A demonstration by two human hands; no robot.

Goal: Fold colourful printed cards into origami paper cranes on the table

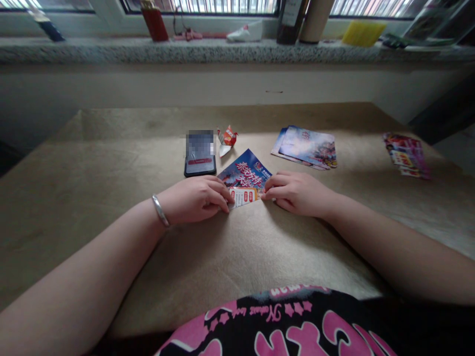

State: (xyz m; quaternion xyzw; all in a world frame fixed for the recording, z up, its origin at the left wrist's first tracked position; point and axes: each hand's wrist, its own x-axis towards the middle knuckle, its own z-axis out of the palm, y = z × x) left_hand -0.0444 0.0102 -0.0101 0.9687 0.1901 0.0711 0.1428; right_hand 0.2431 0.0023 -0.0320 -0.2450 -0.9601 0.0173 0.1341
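Note:
A glossy printed paper sheet (247, 170), mostly blue with red-and-white lettering, lies on the table with its near edge folded up, showing a white and orange strip. My left hand (200, 198), with a silver bangle at the wrist, presses its closed fingers on the left end of the fold. At the right end, my right hand (293, 193) pinches the paper between thumb and fingers. Just beyond my left hand lies a dark phone (200, 160). Beside the phone stands a small folded paper figure (227, 140) in red, orange and white.
A stack of printed sheets (308, 146) rests at the back right of the table (237, 257). Farther right is a pile of colourful printed pieces (406, 155). Along the stone windowsill (208, 52) stand a red container (155, 22), a dark bottle (291, 22) and a yellow object (363, 33).

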